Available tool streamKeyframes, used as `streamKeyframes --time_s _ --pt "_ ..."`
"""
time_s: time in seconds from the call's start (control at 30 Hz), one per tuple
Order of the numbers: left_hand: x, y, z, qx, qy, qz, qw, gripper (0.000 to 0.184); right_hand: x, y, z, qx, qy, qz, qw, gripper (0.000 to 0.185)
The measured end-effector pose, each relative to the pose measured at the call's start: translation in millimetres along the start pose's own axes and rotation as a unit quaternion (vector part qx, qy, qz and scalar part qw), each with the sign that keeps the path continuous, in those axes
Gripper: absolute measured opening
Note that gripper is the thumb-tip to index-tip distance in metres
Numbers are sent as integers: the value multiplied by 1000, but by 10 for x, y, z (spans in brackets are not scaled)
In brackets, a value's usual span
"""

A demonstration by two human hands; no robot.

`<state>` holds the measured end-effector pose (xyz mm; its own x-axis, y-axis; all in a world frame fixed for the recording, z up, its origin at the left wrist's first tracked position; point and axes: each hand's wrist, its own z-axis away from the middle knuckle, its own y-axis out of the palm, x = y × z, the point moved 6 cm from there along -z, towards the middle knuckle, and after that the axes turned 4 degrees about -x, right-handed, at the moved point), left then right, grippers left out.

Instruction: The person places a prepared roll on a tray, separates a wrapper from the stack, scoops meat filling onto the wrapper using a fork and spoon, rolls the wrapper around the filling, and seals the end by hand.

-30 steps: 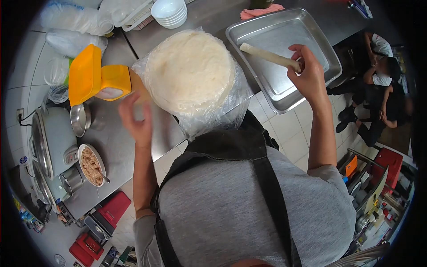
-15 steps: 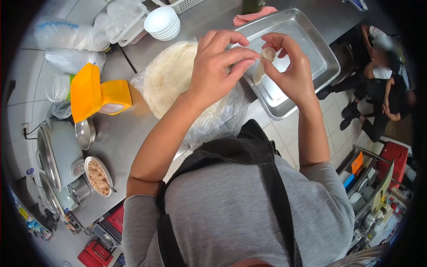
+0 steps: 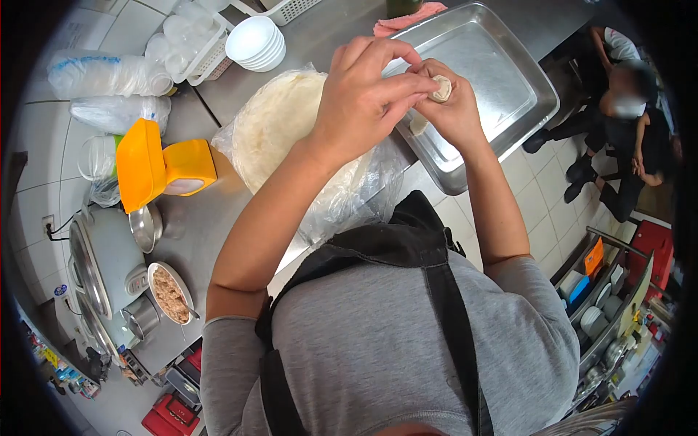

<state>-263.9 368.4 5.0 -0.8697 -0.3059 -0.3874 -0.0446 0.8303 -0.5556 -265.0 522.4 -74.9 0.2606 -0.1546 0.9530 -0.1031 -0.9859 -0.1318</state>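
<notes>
A pale roll is gripped near its end by my right hand, over the near left edge of the metal tray. The fingers of my left hand pinch together at the roll's round end, partly hiding it. Its lower end shows below my hands. Under my left forearm lies a stack of round pale sheets, wrapped in clear plastic.
To the left are a yellow scale, a metal bowl, a dish of filling and a cooker. White bowls and a pink cloth lie beyond. Two people sit at the right.
My left hand came over from the left side to meet my right hand at the roll. The roll has turned from lying sideways to end-up, and my right fingers have closed further round it.
</notes>
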Motion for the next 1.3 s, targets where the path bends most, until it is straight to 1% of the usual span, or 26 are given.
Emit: streamKeyframes --time_s 0.07,0.17,0.3,0.47,0.57,0.67,0.7,0.77,0.8,0.87,0.97,1.0,1.17,1.3 --pt "-22 -11 -64 4 43 -32 999 26 18 12 12 -7 8 -6 1000 20" --pt "-72 7 -146 37 113 -74 990 21 14 7 16 -4 20 -4 1000 20" --pt "-130 19 -290 104 173 -77 977 20 -47 7 28 9 50 -46 998 22" --pt "-252 24 -492 213 219 -83 949 19 76 47 35 32 56 -21 998 21" --pt "-225 38 -538 226 203 -69 950 19 73 15 44 30 57 -4 998 24" --pt "-60 91 -520 254 154 16 955 28 112 -49 65 5 40 9 999 30" --pt "-56 76 -517 225 154 20 962 26 126 -71 77 -5 33 11 999 32" --pt "-58 48 -515 164 154 28 974 23 55 -94 101 0 57 25 998 34" --pt "-74 46 -515 152 161 31 975 22 23 -101 105 3 69 32 997 36" --pt "-117 26 -511 127 174 34 976 19 46 -97 83 8 38 36 999 35" --pt "-145 38 -452 146 160 -29 976 20 7 -101 33 16 1 35 999 32" --pt "-133 38 -441 133 154 -22 979 20 -4 -102 25 18 -10 33 999 32" --pt "-63 43 -359 84 143 -8 986 19 -18 -92 20 18 17 -4 1000 29" --pt "-38 44 -349 89 140 -19 986 21 -42 -83 1 25 20 -6 999 31"
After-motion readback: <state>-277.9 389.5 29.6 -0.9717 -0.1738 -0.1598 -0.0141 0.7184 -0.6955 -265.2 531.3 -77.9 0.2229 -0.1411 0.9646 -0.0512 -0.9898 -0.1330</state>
